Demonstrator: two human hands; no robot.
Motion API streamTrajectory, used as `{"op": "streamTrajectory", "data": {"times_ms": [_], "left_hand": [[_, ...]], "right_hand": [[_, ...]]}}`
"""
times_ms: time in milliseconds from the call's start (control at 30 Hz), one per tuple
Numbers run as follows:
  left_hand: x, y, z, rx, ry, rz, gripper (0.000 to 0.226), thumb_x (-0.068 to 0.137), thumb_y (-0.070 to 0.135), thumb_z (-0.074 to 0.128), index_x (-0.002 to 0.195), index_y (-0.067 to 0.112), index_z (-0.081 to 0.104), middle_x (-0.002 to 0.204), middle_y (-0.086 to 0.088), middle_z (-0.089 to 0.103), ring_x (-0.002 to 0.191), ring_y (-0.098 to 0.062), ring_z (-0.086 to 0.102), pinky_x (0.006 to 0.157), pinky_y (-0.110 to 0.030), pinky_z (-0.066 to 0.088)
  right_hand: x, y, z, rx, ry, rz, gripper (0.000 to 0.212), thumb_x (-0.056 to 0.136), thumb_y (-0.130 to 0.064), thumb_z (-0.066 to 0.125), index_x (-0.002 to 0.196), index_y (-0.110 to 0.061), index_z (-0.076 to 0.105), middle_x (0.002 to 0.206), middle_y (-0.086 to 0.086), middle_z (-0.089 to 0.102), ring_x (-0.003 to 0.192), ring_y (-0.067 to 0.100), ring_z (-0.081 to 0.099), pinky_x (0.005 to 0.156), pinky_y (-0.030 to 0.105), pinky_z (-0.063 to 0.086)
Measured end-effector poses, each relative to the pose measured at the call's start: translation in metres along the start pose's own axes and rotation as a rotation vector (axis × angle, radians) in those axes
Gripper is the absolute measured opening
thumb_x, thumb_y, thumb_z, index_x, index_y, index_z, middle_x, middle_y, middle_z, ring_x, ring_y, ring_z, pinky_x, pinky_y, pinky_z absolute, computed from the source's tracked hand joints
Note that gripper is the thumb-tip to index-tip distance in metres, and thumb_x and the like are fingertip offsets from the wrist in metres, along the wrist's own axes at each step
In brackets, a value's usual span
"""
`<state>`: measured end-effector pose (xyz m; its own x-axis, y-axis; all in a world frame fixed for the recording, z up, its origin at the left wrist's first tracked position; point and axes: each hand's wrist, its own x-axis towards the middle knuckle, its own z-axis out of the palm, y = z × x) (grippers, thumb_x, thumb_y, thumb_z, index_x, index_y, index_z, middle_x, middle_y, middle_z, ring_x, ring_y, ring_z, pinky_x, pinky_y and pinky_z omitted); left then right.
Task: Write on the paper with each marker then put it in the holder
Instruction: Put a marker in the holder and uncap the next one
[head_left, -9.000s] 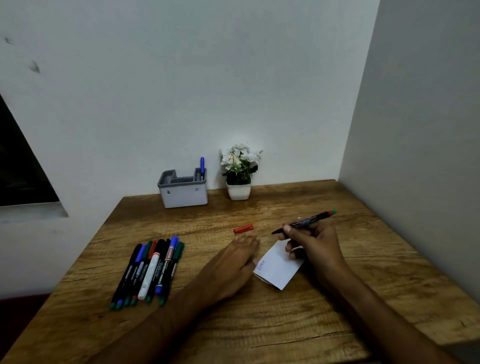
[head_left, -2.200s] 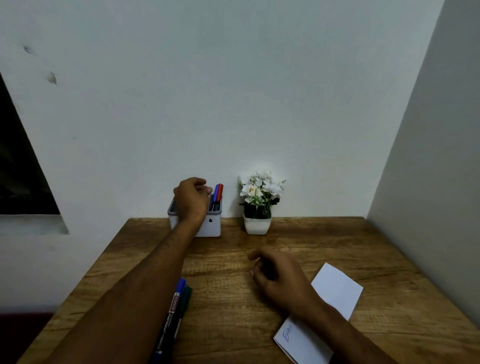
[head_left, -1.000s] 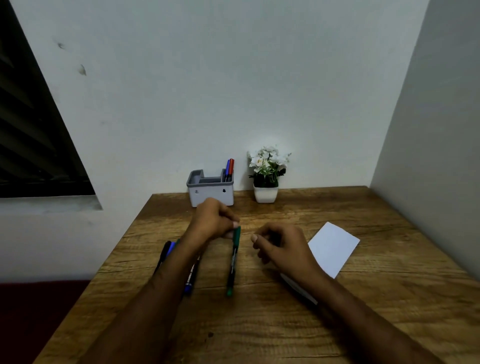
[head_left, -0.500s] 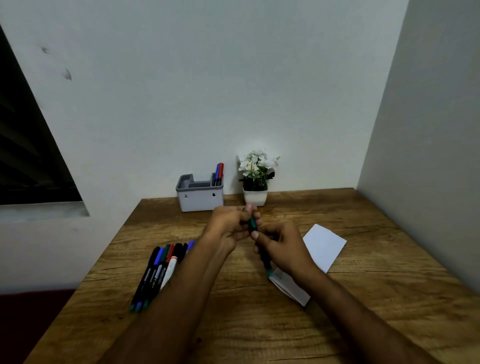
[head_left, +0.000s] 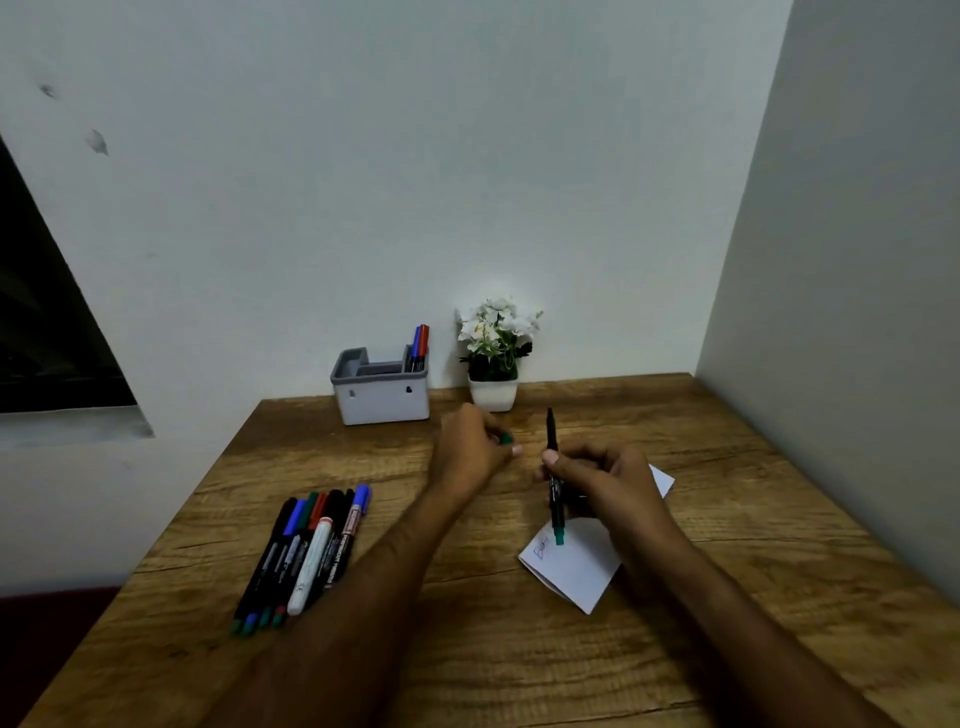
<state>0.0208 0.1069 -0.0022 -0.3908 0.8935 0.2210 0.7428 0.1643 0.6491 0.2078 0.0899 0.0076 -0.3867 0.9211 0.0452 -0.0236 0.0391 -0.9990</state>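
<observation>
My right hand (head_left: 608, 483) grips a black marker with a green end (head_left: 554, 483), held nearly upright above the folded white paper (head_left: 576, 569), its bare tip pointing away from me. My left hand (head_left: 475, 452) pinches the marker's green cap (head_left: 506, 439) just left of it. The paper carries small blue writing near its left corner. The grey holder (head_left: 382, 395) stands at the back of the desk with a blue and a red marker (head_left: 420, 345) in its right compartment. Several markers (head_left: 306, 551) lie in a row at the left.
A small white pot of white flowers (head_left: 493, 358) stands right of the holder against the wall. A side wall borders the wooden desk (head_left: 519, 649) on the right. A dark window opening is at the far left.
My hands have pulled apart: the green cap has come off the marker and sits in my left hand, while my right hand keeps the marker body. The view has tilted a little.
</observation>
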Motion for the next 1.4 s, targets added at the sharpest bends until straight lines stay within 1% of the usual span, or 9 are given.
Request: {"op": "streamTrajectory", "data": {"times_ms": [133, 300, 467, 667, 767, 933, 1133, 1267, 1400], "left_hand": [[-0.007, 0.002, 0.018, 0.079, 0.003, 0.066, 0.024, 0.071, 0.032, 0.087, 0.089, 0.019, 0.078, 0.087, 0.003, 0.074, 0.076, -0.006, 0.064, 0.067, -0.024, 0.055], [-0.015, -0.003, 0.023, 0.121, 0.037, 0.115, 0.034, 0.075, 0.036, 0.083, 0.103, 0.016, 0.075, 0.098, 0.001, 0.072, 0.091, -0.014, 0.067, 0.077, -0.034, 0.057], [-0.049, 0.004, 0.014, 0.209, 0.129, 0.302, 0.034, 0.091, 0.013, 0.064, 0.125, 0.019, 0.063, 0.122, 0.004, 0.064, 0.114, -0.013, 0.056, 0.093, -0.025, 0.047], [-0.098, -0.001, 0.004, 0.185, -0.18, 0.442, 0.038, 0.101, 0.024, 0.045, 0.138, 0.019, 0.055, 0.139, 0.004, 0.058, 0.126, -0.008, 0.05, 0.104, -0.022, 0.039], [-0.103, -0.008, 0.007, 0.239, -0.269, 0.443, 0.046, 0.104, 0.028, 0.039, 0.15, 0.019, 0.041, 0.157, 0.003, 0.038, 0.145, -0.008, 0.029, 0.117, -0.02, 0.018], [-0.104, -0.011, 0.012, 0.333, -0.34, 0.472, 0.052, 0.107, 0.028, 0.029, 0.158, 0.02, 0.018, 0.166, 0.003, 0.012, 0.152, -0.007, 0.003, 0.116, -0.018, -0.007], [-0.103, -0.017, 0.017, 0.339, -0.346, 0.489, 0.054, 0.107, 0.029, 0.025, 0.159, 0.023, 0.009, 0.166, 0.006, 0.004, 0.151, -0.004, -0.005, 0.116, -0.018, -0.01], [-0.103, -0.018, 0.017, 0.344, -0.342, 0.498, 0.054, 0.108, 0.029, 0.024, 0.159, 0.023, 0.009, 0.166, 0.006, 0.003, 0.151, -0.003, -0.006, 0.115, -0.017, -0.013], [-0.104, -0.017, 0.016, 0.343, -0.362, 0.484, 0.054, 0.108, 0.03, 0.023, 0.159, 0.023, 0.006, 0.166, 0.005, 0.001, 0.151, -0.005, -0.007, 0.118, -0.02, -0.011]], "right_hand": [[-0.001, 0.005, -0.013, 0.014, 0.06, -0.077, 0.03, 0.095, -0.008, 0.07, 0.118, -0.027, 0.068, 0.089, 0.011, 0.08, 0.076, 0.024, 0.077, 0.068, 0.034, 0.064], [0.001, 0.011, -0.022, 0.221, 0.029, -0.074, 0.03, 0.104, 0.004, 0.047, 0.122, -0.007, 0.068, 0.101, 0.018, 0.079, 0.087, 0.028, 0.077, 0.075, 0.032, 0.062], [0.001, 0.016, -0.029, 0.249, 0.095, -0.092, 0.019, 0.097, 0.003, 0.061, 0.112, -0.002, 0.07, 0.098, 0.021, 0.078, 0.085, 0.032, 0.077, 0.074, 0.036, 0.062], [-0.003, 0.025, -0.033, 0.077, 0.121, -0.13, 0.016, 0.096, -0.012, 0.069, 0.098, 0.004, 0.071, 0.082, 0.02, 0.077, 0.054, 0.023, 0.063, 0.047, 0.031, 0.05], [-0.003, 0.03, -0.032, 0.033, 0.1, -0.117, 0.011, 0.092, -0.002, 0.071, 0.092, 0.008, 0.07, 0.077, 0.022, 0.076, 0.052, 0.026, 0.063, 0.049, 0.032, 0.051], [-0.003, 0.032, -0.034, -0.13, 0.06, -0.142, 0.01, 0.088, 0.008, 0.065, 0.086, 0.001, 0.072, 0.072, 0.021, 0.073, 0.06, 0.039, 0.066, 0.055, 0.039, 0.057], [0.007, 0.033, -0.039, -0.426, -0.013, -0.21, 0.022, 0.083, 0.003, 0.071, 0.085, -0.017, 0.08, 0.087, -0.005, 0.078, 0.087, 0.005, 0.072, 0.077, 0.021, 0.056], [0.012, 0.037, -0.037, -0.517, 0.025, -0.261, 0.012, 0.08, -0.004, 0.072, 0.077, -0.014, 0.078, 0.075, 0.002, 0.076, 0.075, 0.02, 0.072, 0.07, 0.042, 0.059], [0.013, 0.041, -0.035, -0.556, 0.023, -0.266, 0.011, 0.081, -0.007, 0.074, 0.076, -0.016, 0.078, 0.074, 0.001, 0.076, 0.072, 0.02, 0.071, 0.068, 0.043, 0.058]]}}
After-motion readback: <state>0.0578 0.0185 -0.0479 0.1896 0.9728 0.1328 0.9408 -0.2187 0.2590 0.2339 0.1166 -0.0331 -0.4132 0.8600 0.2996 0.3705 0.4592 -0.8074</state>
